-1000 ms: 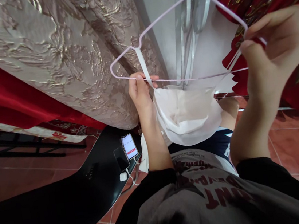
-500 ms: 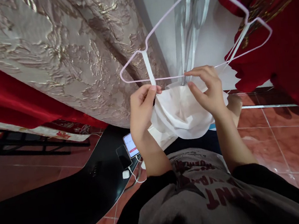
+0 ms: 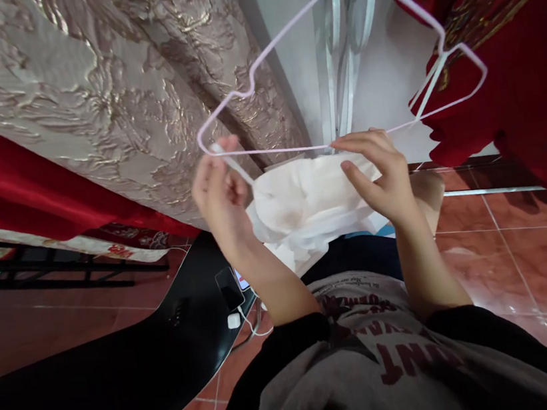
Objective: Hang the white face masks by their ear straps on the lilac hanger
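A pale lilac wire hanger (image 3: 281, 32) hangs in front of me, its hook at the top near a silver rail. A white strappy garment (image 3: 303, 201) droops below its bottom bar. My left hand (image 3: 219, 195) is closed around the garment's left strap, pulled off toward the hanger's left corner. My right hand (image 3: 374, 171) pinches the garment's upper edge just under the bottom bar. The right strap (image 3: 432, 86) stays looped over the hanger's right shoulder.
A beige embossed curtain (image 3: 102, 93) hangs at the left, red embroidered cloth (image 3: 508, 39) at the right. A black bench (image 3: 124, 372) with a phone (image 3: 228, 288) and a white charger stands on the red tiled floor (image 3: 511, 247).
My left hand has drawn the left strap leftward, away from its notch. The hanger has swung a little left. My right hand, earlier up at the hanger's right shoulder, holds the garment's edge.
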`<action>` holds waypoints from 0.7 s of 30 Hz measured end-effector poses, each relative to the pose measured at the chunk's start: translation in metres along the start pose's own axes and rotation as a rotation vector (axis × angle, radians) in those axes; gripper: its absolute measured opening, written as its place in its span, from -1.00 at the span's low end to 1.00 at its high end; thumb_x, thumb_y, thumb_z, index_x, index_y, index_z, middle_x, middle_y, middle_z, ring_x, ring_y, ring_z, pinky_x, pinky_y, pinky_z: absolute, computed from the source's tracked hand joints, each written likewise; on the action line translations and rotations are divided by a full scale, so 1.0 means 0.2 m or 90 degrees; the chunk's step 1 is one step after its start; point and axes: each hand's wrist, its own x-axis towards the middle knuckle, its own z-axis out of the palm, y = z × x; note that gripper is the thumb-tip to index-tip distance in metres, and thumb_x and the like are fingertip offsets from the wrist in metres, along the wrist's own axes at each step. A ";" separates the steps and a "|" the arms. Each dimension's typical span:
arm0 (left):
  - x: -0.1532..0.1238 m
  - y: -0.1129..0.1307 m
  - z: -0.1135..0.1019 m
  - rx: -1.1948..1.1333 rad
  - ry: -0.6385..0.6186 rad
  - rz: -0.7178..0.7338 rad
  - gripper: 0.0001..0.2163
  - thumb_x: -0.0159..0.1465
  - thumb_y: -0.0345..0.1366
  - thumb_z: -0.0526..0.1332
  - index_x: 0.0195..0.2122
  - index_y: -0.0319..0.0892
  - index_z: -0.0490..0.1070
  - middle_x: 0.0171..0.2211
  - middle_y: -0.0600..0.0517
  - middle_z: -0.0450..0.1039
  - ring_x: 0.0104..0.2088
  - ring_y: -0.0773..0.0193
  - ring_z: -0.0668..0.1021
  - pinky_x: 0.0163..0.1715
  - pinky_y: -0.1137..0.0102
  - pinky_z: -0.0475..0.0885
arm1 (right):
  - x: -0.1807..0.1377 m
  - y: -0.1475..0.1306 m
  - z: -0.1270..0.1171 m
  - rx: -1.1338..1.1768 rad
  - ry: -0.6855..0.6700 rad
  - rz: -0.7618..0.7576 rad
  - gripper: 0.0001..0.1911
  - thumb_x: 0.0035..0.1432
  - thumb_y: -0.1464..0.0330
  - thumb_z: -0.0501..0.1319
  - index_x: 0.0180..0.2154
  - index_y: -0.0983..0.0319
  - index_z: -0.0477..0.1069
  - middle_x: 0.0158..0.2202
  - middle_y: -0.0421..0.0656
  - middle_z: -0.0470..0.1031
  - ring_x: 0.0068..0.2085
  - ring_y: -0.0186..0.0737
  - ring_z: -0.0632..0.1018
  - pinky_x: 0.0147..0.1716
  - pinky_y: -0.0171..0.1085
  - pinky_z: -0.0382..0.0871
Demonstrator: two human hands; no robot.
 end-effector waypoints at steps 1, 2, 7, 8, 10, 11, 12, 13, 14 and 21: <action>-0.03 -0.01 0.02 -0.002 -0.048 -0.029 -0.80 0.37 -0.15 0.38 -0.15 -0.16 0.69 -0.06 -0.12 0.69 -0.63 0.47 0.11 -0.67 0.33 -0.07 | 0.00 -0.01 0.02 0.005 -0.008 -0.006 -0.72 0.35 0.32 0.24 0.06 0.00 0.55 0.08 -0.18 0.66 0.15 -0.09 0.63 0.33 0.14 0.33; -0.06 -0.02 0.05 -0.019 -0.084 -0.046 -0.79 0.41 -0.14 0.35 -0.16 -0.17 0.68 -0.06 -0.13 0.68 -0.64 0.47 0.11 -0.66 0.33 -0.08 | 0.00 -0.02 0.04 0.007 -0.012 -0.011 -0.71 0.35 0.32 0.25 0.06 -0.01 0.55 0.11 -0.18 0.65 0.17 -0.08 0.61 0.34 0.14 0.33; -0.10 -0.05 0.21 -0.130 -0.057 -0.042 -0.76 0.53 -0.23 0.23 -0.29 -0.18 0.56 -0.26 -0.04 0.62 -0.66 0.50 0.15 -0.66 0.38 -0.02 | -0.04 -0.03 0.05 0.029 0.036 -0.016 -0.74 0.37 0.29 0.24 0.04 -0.05 0.57 0.15 -0.19 0.58 0.22 -0.07 0.58 0.35 0.19 0.37; -0.10 -0.05 0.23 -0.129 -0.045 -0.042 -0.75 0.53 -0.24 0.23 -0.31 -0.17 0.53 -0.31 -0.01 0.58 -0.66 0.49 0.16 -0.66 0.39 0.00 | -0.05 -0.01 0.04 0.040 0.098 -0.004 -0.73 0.37 0.28 0.23 0.06 -0.05 0.56 0.15 -0.17 0.57 0.20 -0.06 0.58 0.31 0.17 0.42; -0.09 -0.06 0.23 -0.115 -0.035 -0.048 -0.74 0.52 -0.20 0.25 -0.34 -0.15 0.49 -0.35 0.02 0.54 -0.66 0.48 0.15 -0.67 0.40 0.00 | -0.06 0.04 -0.01 0.081 0.255 0.058 -0.68 0.32 0.29 0.27 0.09 -0.02 0.54 0.12 -0.14 0.56 0.09 -0.11 0.62 0.17 0.08 0.53; -0.09 -0.07 0.23 -0.108 -0.037 -0.049 -0.73 0.52 -0.18 0.25 -0.34 -0.15 0.47 -0.35 0.03 0.53 -0.66 0.48 0.14 -0.68 0.41 0.00 | -0.06 0.07 -0.04 0.113 0.310 0.105 -0.64 0.27 0.33 0.30 0.09 0.02 0.55 0.07 -0.13 0.57 -0.02 -0.17 0.63 0.07 0.00 0.57; -0.08 -0.08 0.23 -0.106 -0.042 -0.043 -0.73 0.52 -0.17 0.25 -0.34 -0.14 0.46 -0.35 0.04 0.52 -0.67 0.48 0.13 -0.68 0.41 -0.01 | -0.05 0.09 -0.06 0.150 0.336 0.155 -0.62 0.22 0.37 0.32 0.08 0.06 0.57 0.02 -0.13 0.60 -0.15 -0.25 0.63 -0.04 -0.09 0.58; -0.08 -0.09 0.22 -0.109 -0.048 -0.033 -0.73 0.52 -0.17 0.24 -0.34 -0.15 0.46 -0.35 0.05 0.51 -0.67 0.49 0.13 -0.68 0.42 -0.02 | -0.04 0.11 -0.09 0.186 0.337 0.199 -0.62 0.16 0.42 0.33 0.04 0.11 0.60 -0.04 -0.13 0.62 -0.26 -0.33 0.60 -0.15 -0.17 0.56; -0.08 -0.10 0.22 -0.115 -0.056 -0.021 -0.73 0.52 -0.17 0.23 -0.33 -0.15 0.46 -0.35 0.04 0.51 -0.67 0.49 0.13 -0.69 0.43 -0.04 | -0.02 0.12 -0.12 0.216 0.328 0.232 -0.62 0.11 0.45 0.33 -0.01 0.15 0.63 -0.11 -0.14 0.64 -0.35 -0.38 0.57 -0.26 -0.23 0.53; -0.08 -0.13 0.21 -0.130 -0.078 0.027 -0.72 0.48 -0.09 0.27 -0.31 -0.15 0.46 -0.36 0.03 0.50 -0.67 0.50 0.09 -0.69 0.42 -0.10 | 0.10 0.08 -0.24 0.207 0.296 0.314 -0.81 -0.07 0.47 0.33 -0.31 0.30 0.60 -0.57 -0.28 0.47 -0.59 -0.46 0.44 -0.56 -0.36 0.28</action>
